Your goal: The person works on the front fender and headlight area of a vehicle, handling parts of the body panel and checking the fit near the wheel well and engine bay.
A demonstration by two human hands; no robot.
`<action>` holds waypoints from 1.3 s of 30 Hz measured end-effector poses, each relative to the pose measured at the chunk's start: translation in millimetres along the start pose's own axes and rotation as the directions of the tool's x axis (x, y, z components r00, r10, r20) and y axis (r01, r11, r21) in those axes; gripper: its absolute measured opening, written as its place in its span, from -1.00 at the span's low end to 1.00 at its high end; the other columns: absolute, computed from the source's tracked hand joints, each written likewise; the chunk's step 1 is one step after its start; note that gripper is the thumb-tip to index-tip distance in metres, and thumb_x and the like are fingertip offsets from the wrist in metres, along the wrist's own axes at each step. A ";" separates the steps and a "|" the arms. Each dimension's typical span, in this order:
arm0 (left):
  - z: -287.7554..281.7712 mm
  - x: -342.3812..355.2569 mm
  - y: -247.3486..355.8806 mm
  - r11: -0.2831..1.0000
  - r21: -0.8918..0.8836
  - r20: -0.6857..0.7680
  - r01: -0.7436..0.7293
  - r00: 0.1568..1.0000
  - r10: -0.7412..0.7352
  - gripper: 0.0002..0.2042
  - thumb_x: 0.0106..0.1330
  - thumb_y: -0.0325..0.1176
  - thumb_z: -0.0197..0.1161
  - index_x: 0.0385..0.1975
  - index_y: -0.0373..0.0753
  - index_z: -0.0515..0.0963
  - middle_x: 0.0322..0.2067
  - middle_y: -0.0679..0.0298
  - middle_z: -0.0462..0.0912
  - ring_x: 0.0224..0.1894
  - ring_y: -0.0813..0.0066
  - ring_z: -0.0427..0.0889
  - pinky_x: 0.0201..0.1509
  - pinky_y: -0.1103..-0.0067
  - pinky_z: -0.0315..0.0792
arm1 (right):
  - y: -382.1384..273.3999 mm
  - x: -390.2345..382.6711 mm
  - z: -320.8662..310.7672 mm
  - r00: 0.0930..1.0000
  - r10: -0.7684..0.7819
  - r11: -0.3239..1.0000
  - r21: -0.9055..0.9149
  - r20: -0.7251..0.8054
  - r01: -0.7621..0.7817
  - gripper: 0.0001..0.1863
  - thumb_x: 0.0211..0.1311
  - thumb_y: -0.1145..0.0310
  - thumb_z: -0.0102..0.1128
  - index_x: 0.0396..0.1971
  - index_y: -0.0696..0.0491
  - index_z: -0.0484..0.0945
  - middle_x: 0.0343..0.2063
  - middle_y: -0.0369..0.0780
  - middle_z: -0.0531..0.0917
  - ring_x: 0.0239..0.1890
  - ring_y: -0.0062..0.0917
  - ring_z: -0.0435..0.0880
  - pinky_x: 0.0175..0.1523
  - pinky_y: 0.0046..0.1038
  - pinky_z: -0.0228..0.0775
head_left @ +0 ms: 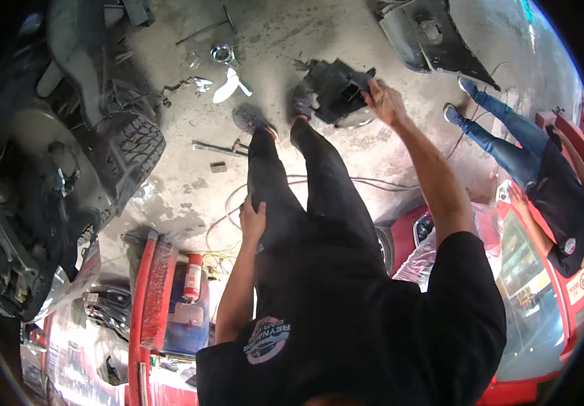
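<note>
My right hand (385,101) reaches forward, its fingers closed at the right edge of a black plastic car part (338,84). The part is low over the concrete floor, partly in front of my right shoe (304,101); I cannot tell whether it touches the ground. A pale rounded piece shows under its near edge. My left hand (253,216) rests against the side of my left thigh, holding nothing, with the fingers laid along the black trousers.
On the floor lie a hammer-like tool (221,147), a small dark block (218,167), a white bracket (230,86) and a chrome ring (222,53). A dark panel (434,34) lies far right. A vehicle with a tyre (142,142) stands left; a hose (373,181) crosses behind; a co-worker (549,176) is at right.
</note>
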State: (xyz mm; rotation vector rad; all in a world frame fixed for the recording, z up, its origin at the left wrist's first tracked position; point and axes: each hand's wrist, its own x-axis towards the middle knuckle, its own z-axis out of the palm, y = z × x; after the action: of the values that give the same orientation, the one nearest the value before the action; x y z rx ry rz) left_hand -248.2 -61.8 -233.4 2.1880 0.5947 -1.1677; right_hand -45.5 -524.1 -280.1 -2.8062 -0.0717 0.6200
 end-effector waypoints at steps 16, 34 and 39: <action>48.0 29.3 8.9 0.905 0.423 0.041 0.036 0.997 -0.059 -0.35 0.36 -0.12 0.10 0.41 -0.19 0.10 0.21 -0.27 0.28 0.18 -0.25 0.38 0.17 0.06 0.38 | 71.1 3.8 269.8 0.981 0.113 0.965 -0.253 0.160 -0.070 -0.66 0.24 0.41 0.03 0.03 -0.06 0.48 0.01 -0.01 0.42 0.04 -0.13 0.44 0.04 -0.16 0.40; 45.5 34.9 3.6 0.900 0.433 0.046 0.042 0.997 -0.069 -0.32 0.33 -0.09 0.11 0.42 -0.16 0.09 0.22 -0.25 0.27 0.17 -0.20 0.39 0.22 0.10 0.32 | 20.2 -32.1 285.0 0.948 0.270 0.962 -0.085 0.170 -0.258 -0.68 0.31 0.30 -0.05 -0.04 0.07 0.54 -0.02 0.05 0.45 -0.07 -0.06 0.55 -0.02 -0.02 0.38; 44.1 25.8 7.6 0.909 0.416 0.061 0.032 0.996 -0.063 -0.32 0.34 -0.06 0.11 0.42 -0.14 0.10 0.25 -0.23 0.26 0.22 -0.18 0.36 0.23 0.07 0.31 | -10.1 -66.0 221.9 0.880 0.343 0.932 -0.005 0.330 -0.362 -0.66 0.24 0.33 -0.01 -0.03 0.08 0.53 -0.05 0.09 0.51 -0.04 -0.02 0.57 -0.03 -0.03 0.47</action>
State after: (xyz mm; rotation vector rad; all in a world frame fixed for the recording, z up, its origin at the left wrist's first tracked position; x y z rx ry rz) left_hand -256.2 -94.2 -272.9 2.4771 0.3940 -1.5065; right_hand -198.5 -466.5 -444.3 -2.6485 0.3991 1.1479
